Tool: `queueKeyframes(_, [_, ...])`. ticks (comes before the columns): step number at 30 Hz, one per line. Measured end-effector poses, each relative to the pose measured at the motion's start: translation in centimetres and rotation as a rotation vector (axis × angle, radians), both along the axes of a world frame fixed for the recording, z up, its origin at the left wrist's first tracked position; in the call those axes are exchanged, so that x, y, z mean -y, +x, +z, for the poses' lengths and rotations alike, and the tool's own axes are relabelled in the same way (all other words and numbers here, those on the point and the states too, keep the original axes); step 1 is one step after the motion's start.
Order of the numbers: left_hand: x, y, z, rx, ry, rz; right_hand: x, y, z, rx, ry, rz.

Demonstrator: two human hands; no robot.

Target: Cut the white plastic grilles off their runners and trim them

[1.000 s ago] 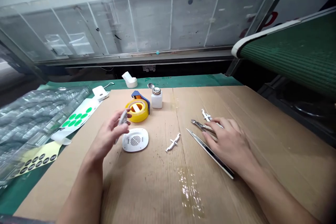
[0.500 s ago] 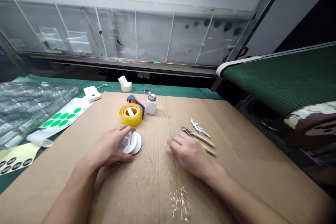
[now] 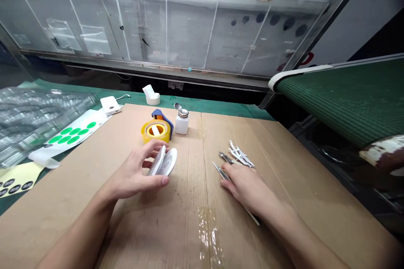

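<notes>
My left hand (image 3: pixel 139 168) holds two thin white round pieces with small perforations, a round cover (image 3: pixel 168 162) and another against my fingers. They are tilted on edge and fanned apart, with my thumb below them. My right hand (image 3: pixel 248 185) is closed over a slim tool with a pointed metal tip, which looks like tweezers (image 3: pixel 221 171); its far end shows below my palm. Just beyond my fingers lies a second metal-tipped hand tool (image 3: pixel 225 158), mostly covered by my hand. White branching plastic scraps (image 3: pixel 240 155) lie behind it.
A yellow tape roll (image 3: pixel 148 136) in a blue dispenser and a white pump bottle (image 3: pixel 182 122) stand beyond my left hand. Clear plastic trays (image 3: pixel 41 113) and green stickers (image 3: pixel 74 132) lie left on the green table. A green conveyor belt (image 3: pixel 347 92) borders the right side.
My left hand has tilted the white round pieces up and fanned them apart. My right hand has moved right, onto the slim pointed tool, whose tip now points left.
</notes>
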State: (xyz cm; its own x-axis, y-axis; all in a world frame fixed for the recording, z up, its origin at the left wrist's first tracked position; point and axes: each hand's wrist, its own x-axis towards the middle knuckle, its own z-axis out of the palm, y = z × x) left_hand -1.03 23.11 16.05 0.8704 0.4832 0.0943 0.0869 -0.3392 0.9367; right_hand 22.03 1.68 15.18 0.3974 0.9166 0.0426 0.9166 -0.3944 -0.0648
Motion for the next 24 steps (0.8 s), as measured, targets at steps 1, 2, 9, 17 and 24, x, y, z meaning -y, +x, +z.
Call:
queueKeyframes(1, [0.5,0.3,-0.1,0.073,-0.203,-0.047,0.2,-0.4,-0.6,0.002,-0.006,0.007])
queueKeyframes(2, [1.1,0.7,-0.3,0.137,-0.409,-0.095,0.4,-0.7,-1.1,0.001,0.0,0.011])
queueKeyframes(9, [4.2,3.2,-1.5,0.202,-1.2,-0.175,1.7,0.1,-1.9,0.008,0.21,0.01])
queueKeyframes(17, [4.3,3.4,-2.3,0.22,-1.384,-0.303,2.1,0.1,-2.3,0.099,0.237,0.184])
queueKeyframes(24, [6.0,3.8,-3.2,-0.011,-1.683,-0.44,1.9,-0.6,-0.6,-0.277,0.524,0.274])
